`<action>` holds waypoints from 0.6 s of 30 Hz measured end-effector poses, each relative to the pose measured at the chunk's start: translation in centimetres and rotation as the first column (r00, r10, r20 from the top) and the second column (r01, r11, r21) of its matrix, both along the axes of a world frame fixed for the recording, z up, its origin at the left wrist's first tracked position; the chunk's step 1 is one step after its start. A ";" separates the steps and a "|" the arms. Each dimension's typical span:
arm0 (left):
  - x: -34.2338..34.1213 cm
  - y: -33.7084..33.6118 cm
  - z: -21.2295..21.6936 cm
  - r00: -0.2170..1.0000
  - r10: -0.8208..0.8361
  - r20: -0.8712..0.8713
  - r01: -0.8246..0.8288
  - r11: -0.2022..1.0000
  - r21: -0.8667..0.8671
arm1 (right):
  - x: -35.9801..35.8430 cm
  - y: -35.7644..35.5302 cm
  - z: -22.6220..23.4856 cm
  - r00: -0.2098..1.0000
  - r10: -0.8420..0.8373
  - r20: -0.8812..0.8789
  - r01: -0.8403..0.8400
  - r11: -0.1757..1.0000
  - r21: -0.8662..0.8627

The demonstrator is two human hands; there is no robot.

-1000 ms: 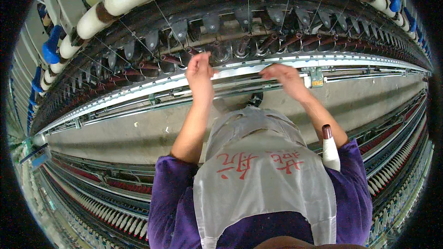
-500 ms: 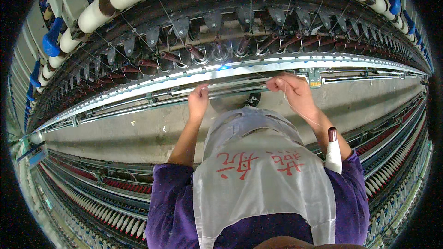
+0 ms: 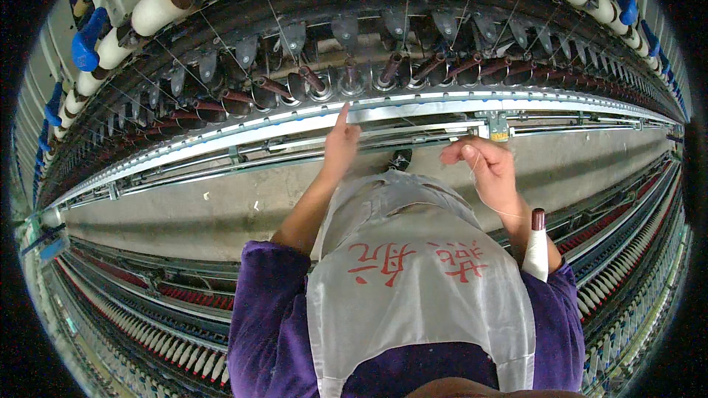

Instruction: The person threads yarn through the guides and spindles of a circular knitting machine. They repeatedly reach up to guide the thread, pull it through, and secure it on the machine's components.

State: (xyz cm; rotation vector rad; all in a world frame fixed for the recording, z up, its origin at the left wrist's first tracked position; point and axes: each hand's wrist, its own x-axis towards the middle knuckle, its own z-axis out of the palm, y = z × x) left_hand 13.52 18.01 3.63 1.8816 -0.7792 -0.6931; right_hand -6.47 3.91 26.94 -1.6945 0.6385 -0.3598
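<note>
My left hand (image 3: 341, 146) reaches to the white rail (image 3: 398, 109) of a spinning frame. Its index finger is stretched out, its tip at the rail just below a spindle (image 3: 352, 77), and the other fingers are curled; nothing shows in it. My right hand (image 3: 488, 166) is lower and to the right, thumb and fingers pinched together on a thin white yarn (image 3: 481, 195). The yarn runs back along my right forearm toward a yarn bobbin (image 3: 538, 250), white with a dark brown tip, which lies by the crook of my right arm.
Brown spindle tubes (image 3: 389, 68) stand in a long row behind the rail, with white roving bobbins (image 3: 156, 12) and blue parts (image 3: 90, 40) above. Concrete floor (image 3: 597, 151) lies between the machines. Behind me, another frame carries a row of full bobbins (image 3: 166, 345).
My left hand has moved up and right to the rail, its index finger now stretched out. My right hand has drawn slightly down and right, still holding the yarn.
</note>
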 end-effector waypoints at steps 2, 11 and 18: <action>0.0 -1.1 -0.2 1.000 -0.016 -0.001 0.016 1.000 0.013 | 0.1 0.3 -0.1 1.000 0.000 -0.012 0.001 1.000 0.021; 0.3 -2.4 -0.5 1.000 0.012 0.018 -0.012 0.999 0.036 | 0.4 1.0 -0.7 0.999 0.029 -0.027 -0.028 0.998 0.058; 1.0 -3.3 -0.3 0.998 0.003 0.064 -0.012 0.992 0.128 | 1.5 1.7 -1.1 0.992 0.093 -0.079 -0.088 0.994 0.069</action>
